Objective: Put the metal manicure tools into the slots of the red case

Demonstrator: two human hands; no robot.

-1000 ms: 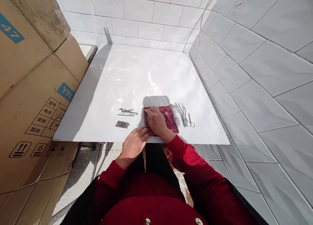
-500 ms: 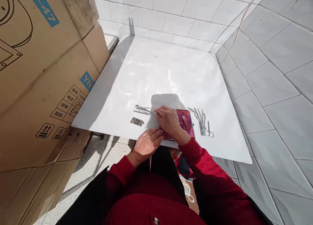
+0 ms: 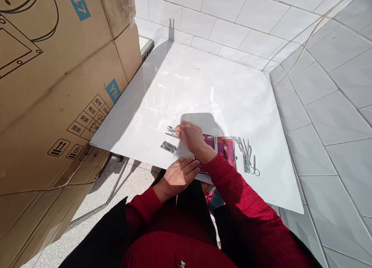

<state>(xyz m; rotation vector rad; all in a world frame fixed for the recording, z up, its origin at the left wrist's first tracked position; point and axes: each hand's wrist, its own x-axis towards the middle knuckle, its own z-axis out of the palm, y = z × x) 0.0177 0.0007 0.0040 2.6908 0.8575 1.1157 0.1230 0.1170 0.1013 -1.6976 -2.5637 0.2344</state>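
An opened manicure case with a purple-red lining lies near the table's front edge. My left hand rests at its left side, fingers together over the edge; the thumb is hidden. Above the case's left half, my right hand reaches leftward, fingertips pinched at the right end of some slim metal tools. Whether it holds one of them is hidden. Just below lies a flat group of small metal pieces. Right of the case are nail clippers and other metal tools, with small scissors beside them.
The white tabletop stretches back to a tiled wall. A large cardboard box stands against the left side. Tiles also rise along the right, where a pale cable hangs.
My right hand has moved left, from over the case to the slim tools. The left hand stays at the case's edge. The whole view has turned slightly.
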